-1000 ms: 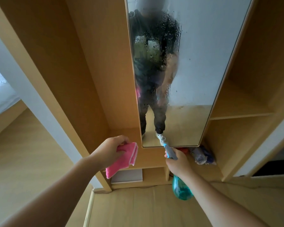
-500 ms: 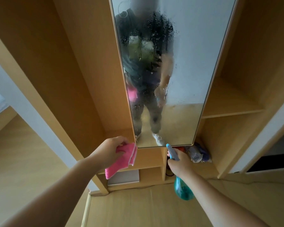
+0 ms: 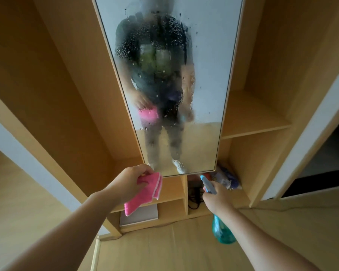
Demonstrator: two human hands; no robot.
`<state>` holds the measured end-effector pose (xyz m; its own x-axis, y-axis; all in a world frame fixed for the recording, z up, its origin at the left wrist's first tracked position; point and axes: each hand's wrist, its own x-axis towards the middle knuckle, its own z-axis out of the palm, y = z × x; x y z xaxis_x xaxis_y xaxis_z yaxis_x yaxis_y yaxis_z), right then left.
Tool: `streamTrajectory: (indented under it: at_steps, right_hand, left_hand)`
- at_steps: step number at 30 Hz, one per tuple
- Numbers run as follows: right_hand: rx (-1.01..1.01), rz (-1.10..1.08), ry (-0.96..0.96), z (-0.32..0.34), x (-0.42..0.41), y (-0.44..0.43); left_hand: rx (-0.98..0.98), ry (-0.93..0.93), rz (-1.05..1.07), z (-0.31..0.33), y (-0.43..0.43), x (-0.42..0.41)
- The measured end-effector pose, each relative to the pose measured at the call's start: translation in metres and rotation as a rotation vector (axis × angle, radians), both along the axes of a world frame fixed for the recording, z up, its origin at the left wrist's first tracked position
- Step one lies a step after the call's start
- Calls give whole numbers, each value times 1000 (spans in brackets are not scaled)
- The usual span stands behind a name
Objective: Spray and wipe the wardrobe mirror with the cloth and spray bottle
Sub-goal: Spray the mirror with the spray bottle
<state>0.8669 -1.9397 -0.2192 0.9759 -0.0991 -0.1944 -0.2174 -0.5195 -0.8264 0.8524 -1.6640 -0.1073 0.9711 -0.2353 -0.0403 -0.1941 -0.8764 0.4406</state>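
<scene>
— Now, head view, the only one logged. Left hand [image 3: 128,184]?
— Fingers [image 3: 145,169] curled, pinching the top of the cloth [image 3: 145,195] against the thumb. The cloth hangs below the hand, just under the bottom left corner of the mirror [image 3: 207,85]. It looks clear of the glass.
— Right hand [image 3: 217,199]?
— Fingers wrapped round the neck of the spray bottle [image 3: 222,231]. The blue nozzle points up toward the mirror's lower edge and the body hangs below the wrist. Finger on the trigger: cannot tell.
— Mirror condition?
— Tall, narrow, thin pale frame, upright in the middle of the wardrobe [image 3: 67,94]. The surface is wet: separate beads across the upper and middle glass, a hazy streaked film lower down. The person's reflection is blurred by it.
— Materials, shapes?
— Cloth: pink, folded, soft nap, paler piped edge. Bottle: translucent teal plastic, rounded base. Wardrobe: smooth light wood laminate, an open shelf [image 3: 250,118] right of the mirror, small cubbies beneath. White flat item [image 3: 139,217] in the left cubby, dark cord [image 3: 194,196] in the next, colourful bundle [image 3: 228,178] just beside the nozzle. Floor [image 3: 18,202]: pale wood.
</scene>
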Motion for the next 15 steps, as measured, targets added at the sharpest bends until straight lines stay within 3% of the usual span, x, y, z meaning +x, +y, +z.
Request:
streamTrajectory:
  at_steps: [15]
  right_hand:
    - [21, -9, 16, 0, 6, -56]
  left_hand:
    - [-4, -4, 18, 11, -50, 8]
